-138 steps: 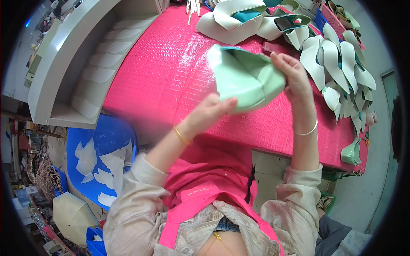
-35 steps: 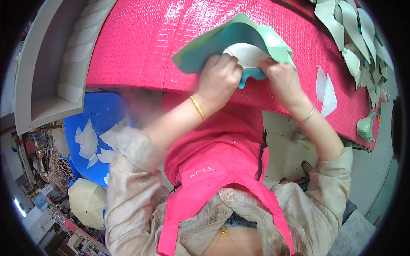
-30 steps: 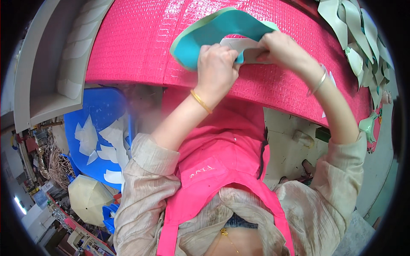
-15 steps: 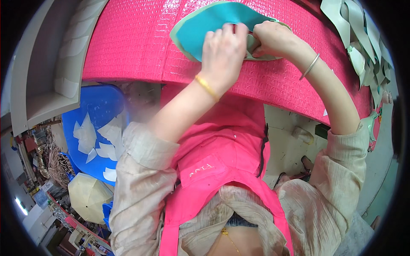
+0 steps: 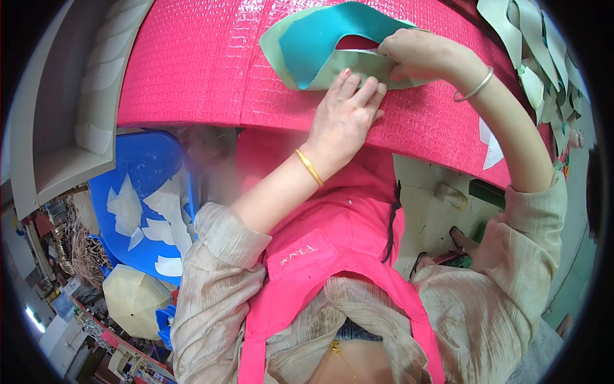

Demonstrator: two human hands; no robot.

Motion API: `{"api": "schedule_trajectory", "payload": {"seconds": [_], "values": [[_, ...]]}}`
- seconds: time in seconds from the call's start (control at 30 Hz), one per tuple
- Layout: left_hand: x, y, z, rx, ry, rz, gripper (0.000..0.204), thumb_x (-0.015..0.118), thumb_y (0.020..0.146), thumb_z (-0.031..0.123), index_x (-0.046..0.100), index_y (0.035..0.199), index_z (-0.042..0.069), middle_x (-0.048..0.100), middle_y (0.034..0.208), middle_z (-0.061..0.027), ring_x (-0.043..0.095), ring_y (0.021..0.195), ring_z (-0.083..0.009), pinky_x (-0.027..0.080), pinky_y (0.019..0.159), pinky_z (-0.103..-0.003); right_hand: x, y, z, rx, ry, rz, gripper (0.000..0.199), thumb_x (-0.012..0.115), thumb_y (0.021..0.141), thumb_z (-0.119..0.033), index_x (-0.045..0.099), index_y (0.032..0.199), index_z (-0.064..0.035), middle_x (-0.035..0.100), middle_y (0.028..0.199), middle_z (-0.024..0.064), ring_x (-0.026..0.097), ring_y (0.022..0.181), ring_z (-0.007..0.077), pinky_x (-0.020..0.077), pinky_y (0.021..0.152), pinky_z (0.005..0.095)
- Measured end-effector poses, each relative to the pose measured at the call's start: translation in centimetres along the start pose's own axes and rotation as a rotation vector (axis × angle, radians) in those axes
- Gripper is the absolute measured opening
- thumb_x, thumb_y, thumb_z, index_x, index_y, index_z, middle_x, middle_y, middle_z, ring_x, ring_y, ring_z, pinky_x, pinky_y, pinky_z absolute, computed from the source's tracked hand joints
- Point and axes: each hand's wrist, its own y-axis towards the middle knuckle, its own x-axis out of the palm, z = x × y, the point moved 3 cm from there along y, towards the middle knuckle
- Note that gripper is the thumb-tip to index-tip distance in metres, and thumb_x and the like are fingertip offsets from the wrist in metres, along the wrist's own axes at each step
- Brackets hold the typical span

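Note:
A curved, leather-like piece (image 5: pixel 307 48), teal on one face and pale green on the other, lies on the pink-covered table (image 5: pixel 192 70). Its near part is folded over with the pale green side up, leaving an opening where pink shows through. My left hand (image 5: pixel 345 115) rests with fingers stretched out, their tips on the near pale green edge. At the right end of the piece, my right hand (image 5: pixel 422 54) has its fingers curled and pinched on the folded edge. Its thumb side partly hides that end.
Several similar pale green pieces (image 5: pixel 531 38) are heaped at the far right. White scraps (image 5: pixel 492 150) hang by the table's right edge. A grey shelf box (image 5: pixel 64 96) stands at the left, above a blue plastic chair (image 5: pixel 147 150) with white scraps on it.
My left hand has come back toward me from the teal face, its fingers now stretched out on the near edge. The near part now lies folded over, pale green up.

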Motion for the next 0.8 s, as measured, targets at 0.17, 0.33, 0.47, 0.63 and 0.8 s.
{"api": "schedule_trajectory", "payload": {"seconds": [0.17,0.33,0.47,0.63,0.8], "values": [[1.4,0.8,0.9,0.005,-0.005,-0.02,0.036,0.061,0.073,0.02,0.056,0.107,0.008,0.048,0.097,-0.0063,0.046,0.096,-0.0231,0.035,0.096,-0.039,0.6,0.1,0.1,-0.072,-0.171,0.008,0.015,0.064,0.063,-0.009,0.061,0.075,-0.0005,0.061,0.074,0.0175,0.06,0.074,0.0331,0.0486,0.067,0.0404],[1.8,1.4,1.6,-0.024,-0.085,-0.045,0.038,0.061,0.073,0.019,0.055,0.107,0.003,0.049,0.101,-0.0069,0.045,0.096,-0.0244,0.036,0.093,-0.039,1.3,0.3,0.9,-0.052,-0.284,-0.052,0.023,0.068,0.06,-0.011,0.059,0.079,0.0002,0.061,0.072,0.0172,0.061,0.073,0.0324,0.0496,0.066,0.0396],[3.2,1.9,2.1,-0.012,-0.037,0.02,0.039,0.06,0.073,0.019,0.054,0.109,0.003,0.049,0.101,-0.0071,0.045,0.096,-0.0246,0.036,0.092,-0.038,0.2,-0.9,0.6,-0.137,-0.252,-0.044,0.023,0.066,0.063,-0.011,0.058,0.081,0.0004,0.061,0.071,0.0163,0.061,0.072,0.0312,0.05,0.065,0.0375],[3.7,3.2,4.1,-0.024,0.119,-0.078,0.042,0.06,0.074,0.02,0.053,0.111,0.003,0.049,0.1,-0.0071,0.045,0.096,-0.0245,0.035,0.093,-0.036,2.4,-0.9,2.1,-0.136,-0.544,0.077,0.017,0.06,0.068,-0.009,0.056,0.083,-0.0017,0.06,0.07,0.0115,0.061,0.071,0.0241,0.0487,0.065,0.0313],[4.9,3.4,4.1,-0.075,-0.062,-0.01,0.036,0.056,0.075,0.02,0.056,0.107,0.003,0.05,0.097,-0.0045,0.044,0.091,-0.0211,0.036,0.085,-0.036,3.2,-1.9,4.3,-0.148,-0.376,0.41,0.03,0.059,0.068,-0.007,0.053,0.096,0.001,0.059,0.074,0.0139,0.06,0.071,0.0239,0.0464,0.065,0.0292]]}}
